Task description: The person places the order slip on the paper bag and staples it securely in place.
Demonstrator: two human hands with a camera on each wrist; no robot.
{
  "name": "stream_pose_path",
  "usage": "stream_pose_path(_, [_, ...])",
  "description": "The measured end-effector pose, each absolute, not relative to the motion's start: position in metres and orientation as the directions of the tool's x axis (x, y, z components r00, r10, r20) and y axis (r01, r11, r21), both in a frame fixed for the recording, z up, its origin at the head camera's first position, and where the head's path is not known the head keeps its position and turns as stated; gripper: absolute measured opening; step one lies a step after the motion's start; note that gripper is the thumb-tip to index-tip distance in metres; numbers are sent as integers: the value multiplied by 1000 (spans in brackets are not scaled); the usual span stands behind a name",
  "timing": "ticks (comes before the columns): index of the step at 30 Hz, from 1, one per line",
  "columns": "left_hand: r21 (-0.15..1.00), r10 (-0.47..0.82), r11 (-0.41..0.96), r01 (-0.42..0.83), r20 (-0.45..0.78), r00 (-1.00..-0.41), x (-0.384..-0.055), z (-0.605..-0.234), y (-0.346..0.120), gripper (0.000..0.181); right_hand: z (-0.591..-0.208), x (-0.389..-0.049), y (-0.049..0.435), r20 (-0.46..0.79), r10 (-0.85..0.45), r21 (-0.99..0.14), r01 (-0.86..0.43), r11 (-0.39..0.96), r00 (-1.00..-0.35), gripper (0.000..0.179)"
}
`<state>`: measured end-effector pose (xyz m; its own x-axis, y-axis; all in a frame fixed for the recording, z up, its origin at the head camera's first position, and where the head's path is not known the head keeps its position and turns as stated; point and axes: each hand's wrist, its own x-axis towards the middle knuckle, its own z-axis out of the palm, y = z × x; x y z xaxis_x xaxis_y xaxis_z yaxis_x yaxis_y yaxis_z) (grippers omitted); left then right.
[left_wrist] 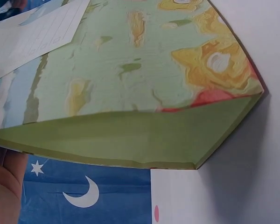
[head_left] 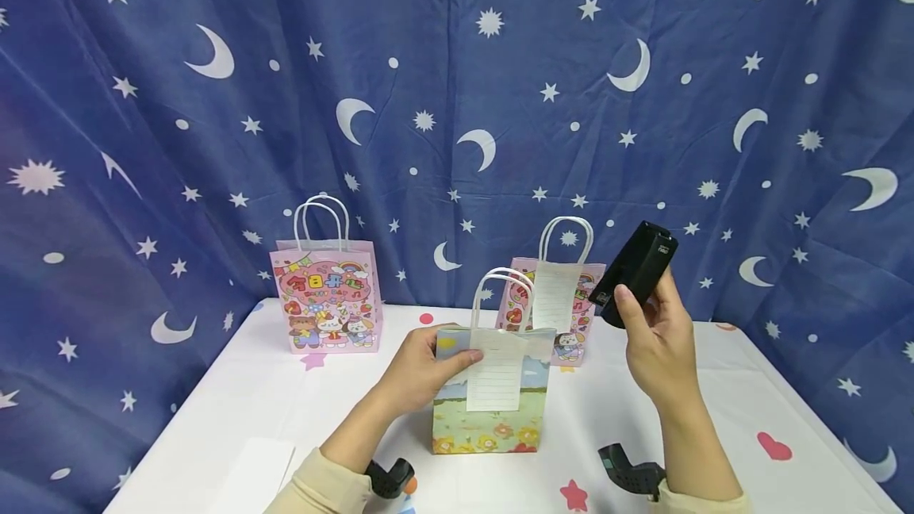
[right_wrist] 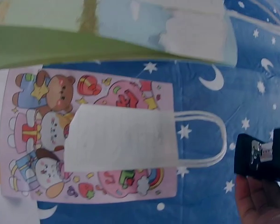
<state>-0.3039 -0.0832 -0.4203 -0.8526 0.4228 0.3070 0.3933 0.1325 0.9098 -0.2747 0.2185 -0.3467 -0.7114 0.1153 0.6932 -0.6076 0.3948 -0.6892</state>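
A small paper gift bag (head_left: 489, 428) with painted flowers, a pale sky and white handles stands near the middle of the table. My left hand (head_left: 414, 371) grips its upper left side, the thumb pressing a lined white paper slip (head_left: 494, 387) against the front. In the left wrist view the bag's green side panel (left_wrist: 130, 140) shows, with part of the hand at the edge. Raised at the right, my right hand (head_left: 664, 347) holds a black stapler (head_left: 638, 268), tilted and apart from the bag. The right wrist view catches only part of the stapler (right_wrist: 252, 156).
Behind the flowered bag stands a pink cartoon bag (head_left: 571, 347) with a white slip (right_wrist: 121, 140) over its front. Another pink bag (head_left: 328, 300) stands at the back left. A white sheet (head_left: 250, 470) lies at the table's front left. A blue star-and-moon curtain (head_left: 457, 101) hangs behind.
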Motion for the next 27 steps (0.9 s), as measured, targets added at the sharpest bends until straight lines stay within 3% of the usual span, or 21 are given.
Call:
stream_pose_path(7, [917,418,144,371,284,-863,-303,-419,-83,28,-354,-284,231,557,259,-785,-397,476,-789,55])
stream_pose_path(14, [920,410,146,364,279,-869,-303,-419,-83,26,-362,-294,243,436,332,-848,-258,463,-836,54])
stream_pose_path(27, [924,413,140,355,271,-870,-302,-418,-83,27,-385,-312,266,184,273,-876,-32,482,-944,69])
